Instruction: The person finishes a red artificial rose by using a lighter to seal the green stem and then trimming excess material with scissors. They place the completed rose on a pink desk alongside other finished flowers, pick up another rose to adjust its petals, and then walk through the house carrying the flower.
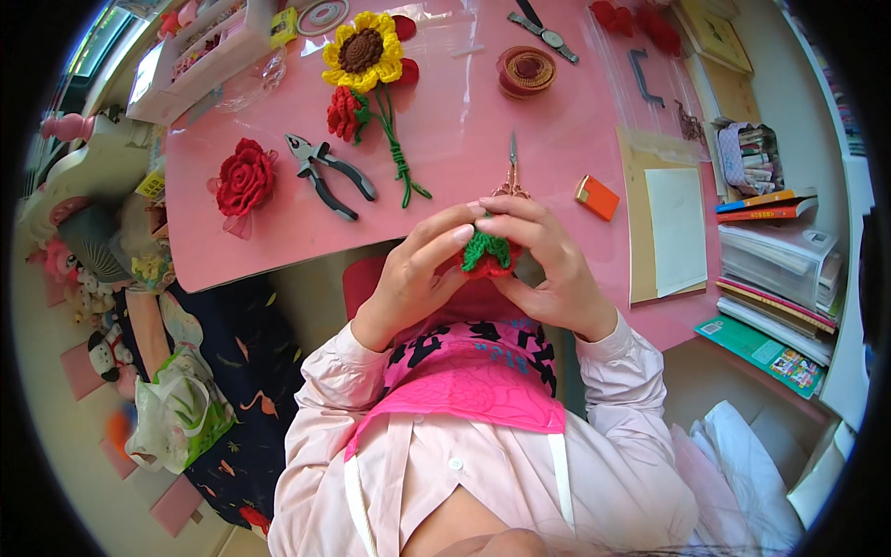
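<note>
1. At the far left, off the pink tabletop (445,139), a white and green plastic carrier bag (176,418) sits low by the floor; its print is too small to make out.
2. On the table's left part lie a red crocheted rose (246,178), a pair of grey-handled pliers (327,173) and a yellow crocheted sunflower with a green yarn stem (364,51); behind them stands a white compartment box of small parts (200,51).
3. The left hand (413,278) pinches the small red crocheted piece with a green leafy cap (485,253) from its left side, thumb and forefinger closed on it.
4. The right hand (548,265) curls over the same piece from the right, fingertips pressed to the green cap. The piece is held between both hands just above the table's near edge, over the lap (small rose-gold scissors (511,172) lie just beyond). I judge the green cap is being fitted or stitched on; the next move likely calls for a firm pinch and fine fingertip control.
5. To the right: a small flat orange box (597,197), a white sheet on a tan board (676,227), then stacked books with a green package (766,348) lowest.
</note>
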### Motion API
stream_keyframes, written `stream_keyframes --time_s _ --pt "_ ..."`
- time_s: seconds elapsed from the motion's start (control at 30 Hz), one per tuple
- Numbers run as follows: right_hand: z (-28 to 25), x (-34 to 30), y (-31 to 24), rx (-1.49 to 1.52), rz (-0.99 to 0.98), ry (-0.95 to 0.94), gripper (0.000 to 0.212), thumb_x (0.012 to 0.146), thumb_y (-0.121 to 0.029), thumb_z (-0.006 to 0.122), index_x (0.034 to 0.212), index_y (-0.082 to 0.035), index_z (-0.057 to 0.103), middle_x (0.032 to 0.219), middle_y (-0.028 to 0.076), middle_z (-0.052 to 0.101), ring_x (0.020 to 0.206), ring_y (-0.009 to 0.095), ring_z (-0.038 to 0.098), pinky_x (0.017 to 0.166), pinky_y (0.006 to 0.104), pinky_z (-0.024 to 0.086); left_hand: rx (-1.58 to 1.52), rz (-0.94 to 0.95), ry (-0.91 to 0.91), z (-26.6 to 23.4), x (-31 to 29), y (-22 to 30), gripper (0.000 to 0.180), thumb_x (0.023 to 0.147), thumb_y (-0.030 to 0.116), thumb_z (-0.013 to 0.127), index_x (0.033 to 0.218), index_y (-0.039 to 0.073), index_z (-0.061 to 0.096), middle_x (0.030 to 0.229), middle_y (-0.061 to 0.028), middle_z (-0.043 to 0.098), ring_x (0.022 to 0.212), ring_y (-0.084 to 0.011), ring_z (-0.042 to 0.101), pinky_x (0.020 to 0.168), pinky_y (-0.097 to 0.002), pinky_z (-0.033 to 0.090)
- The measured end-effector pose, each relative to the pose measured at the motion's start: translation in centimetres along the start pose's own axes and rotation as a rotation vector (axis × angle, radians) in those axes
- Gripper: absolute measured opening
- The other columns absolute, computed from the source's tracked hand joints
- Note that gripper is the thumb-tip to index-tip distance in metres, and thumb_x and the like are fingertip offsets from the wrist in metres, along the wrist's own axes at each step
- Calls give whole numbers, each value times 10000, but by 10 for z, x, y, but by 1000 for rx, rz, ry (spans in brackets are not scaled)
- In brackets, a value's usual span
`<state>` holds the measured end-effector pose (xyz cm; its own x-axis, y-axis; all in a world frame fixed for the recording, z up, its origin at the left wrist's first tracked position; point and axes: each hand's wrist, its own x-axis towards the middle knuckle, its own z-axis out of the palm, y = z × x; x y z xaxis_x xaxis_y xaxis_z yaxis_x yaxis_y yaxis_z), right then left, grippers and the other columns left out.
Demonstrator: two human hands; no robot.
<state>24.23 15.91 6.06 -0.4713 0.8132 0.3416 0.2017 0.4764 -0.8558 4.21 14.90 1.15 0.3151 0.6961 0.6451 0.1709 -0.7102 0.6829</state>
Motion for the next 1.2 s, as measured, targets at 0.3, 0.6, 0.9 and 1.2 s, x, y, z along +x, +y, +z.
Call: stream_keyframes --time_s 0.3,0.6,0.9,1.2 --pt "15 33 18 98 93 34 569 702 38 678 1228 -33 472 1188 137 558 1110 254 575 922 327 466 -198 -203 153 -4 -2 -18 806 720 -61 754 1379 121 325 1319 -184 487 1225 -334 505 929 -400 503" --pt "-14 97 57 -370 249 -224 419 818 -147 667 1182 -10 512 1085 162 604 967 277 634 814 339 505 -5 -391 244 -60 -45 5 235 654 56 843 773 57 640 918 -96 642 869 -238 640 747 -337 535" --pt "-27 81 26 -494 336 14 306 866 -149 650 1145 -34 597 1057 140 626 874 274 645 686 338 524 79 -652 115 -41 -107 13 179 812 2 664 986 44 676 957 -120 662 871 -285 645 751 -346 518" --pt "2 18 25 -724 219 -148 286 817 -148 671 1086 -69 616 1154 113 578 1086 313 544 909 426 427 418 -947 -211 -23 -255 -64 350 891 181 600 1231 96 575 1267 -162 547 1194 -376 494 985 -439 410"
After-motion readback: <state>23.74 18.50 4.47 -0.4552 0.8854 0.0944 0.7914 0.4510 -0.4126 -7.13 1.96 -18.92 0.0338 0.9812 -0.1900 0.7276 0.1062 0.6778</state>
